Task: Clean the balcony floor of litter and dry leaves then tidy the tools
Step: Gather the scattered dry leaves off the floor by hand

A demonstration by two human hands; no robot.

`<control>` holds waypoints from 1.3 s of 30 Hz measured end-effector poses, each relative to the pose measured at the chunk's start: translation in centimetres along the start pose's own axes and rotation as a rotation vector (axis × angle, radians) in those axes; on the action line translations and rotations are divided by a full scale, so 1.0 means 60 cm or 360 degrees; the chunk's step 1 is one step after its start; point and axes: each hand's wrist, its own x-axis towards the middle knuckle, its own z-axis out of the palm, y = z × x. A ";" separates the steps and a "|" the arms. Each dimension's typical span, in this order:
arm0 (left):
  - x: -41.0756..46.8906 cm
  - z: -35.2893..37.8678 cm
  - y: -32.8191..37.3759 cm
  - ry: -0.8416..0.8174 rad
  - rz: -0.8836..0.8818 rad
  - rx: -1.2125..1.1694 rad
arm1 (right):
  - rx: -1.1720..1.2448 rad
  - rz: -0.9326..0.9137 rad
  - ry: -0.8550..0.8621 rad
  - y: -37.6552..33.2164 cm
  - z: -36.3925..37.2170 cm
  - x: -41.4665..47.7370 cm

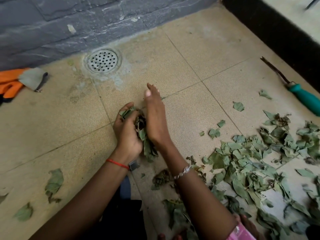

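The tiled balcony floor (173,54) carries most of the dry leaves (251,163), heaped at the right. They look light, brittle, quick to crumble and spill — best scooped from beneath. One handful (142,129) sits between the hands — left hand (127,130) curled round it, right hand (155,116) flat, fingers straight, pressing its side.

a round metal drain cover (102,61) with many small holes sits in the upper left of the frame, ringed by pale grey cement. just behind it runs a grey stone-faced wall (69,19) flecked with white. a black ledge (270,25) crosses the upper right corner.
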 end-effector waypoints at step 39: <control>0.026 -0.066 -0.007 -0.0675 0.1062 0.1363 | -0.0666 -0.0399 -0.0356 0.071 -0.090 -0.043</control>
